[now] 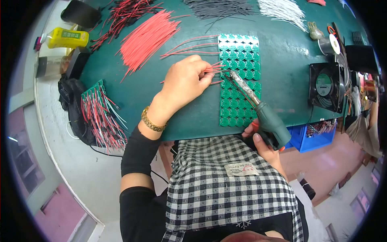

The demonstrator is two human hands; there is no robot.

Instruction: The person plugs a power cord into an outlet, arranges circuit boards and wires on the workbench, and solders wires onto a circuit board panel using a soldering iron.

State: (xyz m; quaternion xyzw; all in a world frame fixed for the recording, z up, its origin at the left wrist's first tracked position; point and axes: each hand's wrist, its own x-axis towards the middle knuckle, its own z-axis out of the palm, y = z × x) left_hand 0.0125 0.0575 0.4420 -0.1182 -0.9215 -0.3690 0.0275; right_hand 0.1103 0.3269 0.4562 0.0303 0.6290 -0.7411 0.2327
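Observation:
My left hand [188,76] pinches several red wires [214,69], their ends reaching over the left edge of a green circuit board panel [240,103] made of rows of small round boards. In my right hand [264,147] is a green-handled soldering iron [274,123]. Its dark metal tip lies at the panel's left columns, close by the wire ends; whether it touches them I cannot tell. More red wires [193,52] extend left from the panel's upper rows. Part of my right hand is hidden behind the iron's handle.
A pile of red wires [147,40] lies upper left, with black wires [219,8] and white wires [282,13] at the back. Wired boards [102,117] lie at left. A fan [326,86] and solder spool [329,44] stand right; a blue bin [314,139] sits below the table edge.

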